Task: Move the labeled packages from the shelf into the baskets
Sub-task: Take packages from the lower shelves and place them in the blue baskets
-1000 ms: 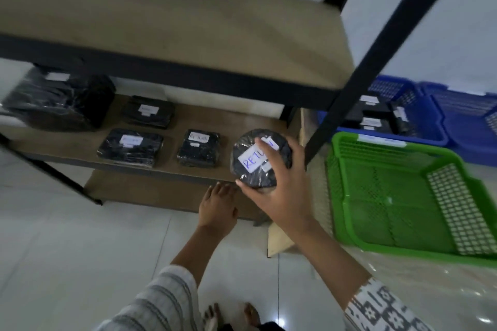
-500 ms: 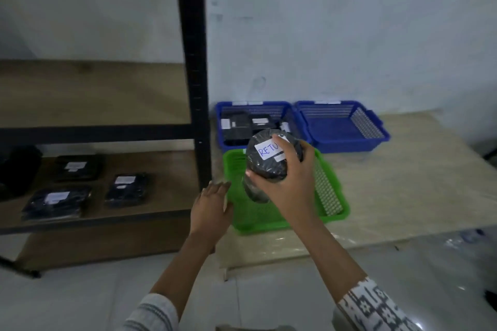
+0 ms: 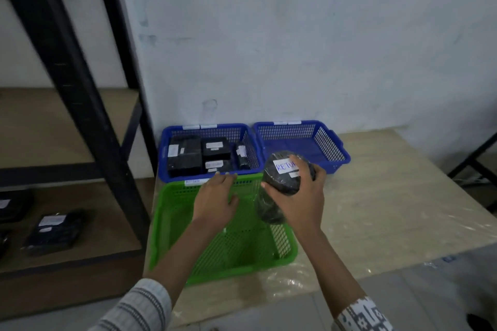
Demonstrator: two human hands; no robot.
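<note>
Right hand [image 3: 301, 201] grips round package [image 3: 282, 174] over green basket [image 3: 172, 223]; left hand [image 3: 215, 201] flat.

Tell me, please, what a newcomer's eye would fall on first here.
The right hand grips a round black package over the right edge of the green basket. The left hand hovers open above that basket. Behind it, the left blue basket already holds several black packages.
</note>
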